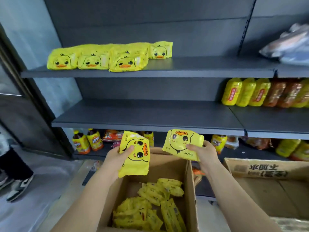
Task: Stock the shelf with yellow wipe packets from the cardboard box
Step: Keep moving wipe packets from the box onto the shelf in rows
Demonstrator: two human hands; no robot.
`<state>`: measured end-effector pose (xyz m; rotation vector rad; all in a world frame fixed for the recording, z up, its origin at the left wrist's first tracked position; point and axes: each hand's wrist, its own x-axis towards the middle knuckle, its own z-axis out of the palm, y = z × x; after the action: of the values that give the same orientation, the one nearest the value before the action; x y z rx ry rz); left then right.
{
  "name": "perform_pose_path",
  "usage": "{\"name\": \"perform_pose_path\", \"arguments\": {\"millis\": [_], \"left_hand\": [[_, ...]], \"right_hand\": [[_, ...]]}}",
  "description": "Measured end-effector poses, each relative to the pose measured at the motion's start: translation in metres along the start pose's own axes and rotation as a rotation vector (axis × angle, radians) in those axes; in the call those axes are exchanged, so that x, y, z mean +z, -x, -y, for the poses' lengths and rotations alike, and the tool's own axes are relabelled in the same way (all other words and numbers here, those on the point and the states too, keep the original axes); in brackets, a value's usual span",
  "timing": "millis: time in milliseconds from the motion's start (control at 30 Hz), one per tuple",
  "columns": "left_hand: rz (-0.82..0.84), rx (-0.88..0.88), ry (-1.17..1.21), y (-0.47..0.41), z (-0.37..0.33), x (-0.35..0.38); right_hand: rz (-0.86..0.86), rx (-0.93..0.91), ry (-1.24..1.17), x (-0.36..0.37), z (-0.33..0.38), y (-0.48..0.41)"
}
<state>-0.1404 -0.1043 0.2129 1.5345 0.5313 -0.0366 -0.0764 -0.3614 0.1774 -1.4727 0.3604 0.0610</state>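
My left hand (115,158) grips a yellow wipe packet (135,158) with a duck face, turned sideways, above the open cardboard box (190,190). My right hand (204,152) grips a second yellow packet (182,144), held upside down. Both packets hang in front of the lower shelves. Several more yellow packets (150,208) lie loose in the box's bottom. On the upper dark shelf (200,67), at its left end, several duck-face packets (107,57) stand in rows.
The middle shelf (142,114) is bare on the left, with yellow and orange bags (260,94) at the right. Bottles (87,141) and snacks fill the bottom shelf. A second cardboard box (270,173) stands at right. A person's legs and sneakers (16,183) are at far left.
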Motion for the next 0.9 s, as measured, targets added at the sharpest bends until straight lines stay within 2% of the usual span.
{"name": "perform_pose_path", "arguments": {"millis": [300,633,733,900], "left_hand": [[0.003,0.115,-0.069,0.029,-0.076,0.030],[0.134,0.367,-0.211,-0.019,-0.201,0.031],[0.209,0.469,-0.308,-0.042,-0.241,0.032],[0.239,0.639,-0.426,-0.088,-0.307,0.043]], "right_hand": [[0.042,-0.381,0.032,-0.031,0.111,0.010],[0.022,-0.471,0.050,0.006,0.210,-0.025],[-0.005,-0.537,0.106,0.017,0.236,-0.042],[-0.077,-0.685,0.205,0.035,0.276,-0.073]]}}
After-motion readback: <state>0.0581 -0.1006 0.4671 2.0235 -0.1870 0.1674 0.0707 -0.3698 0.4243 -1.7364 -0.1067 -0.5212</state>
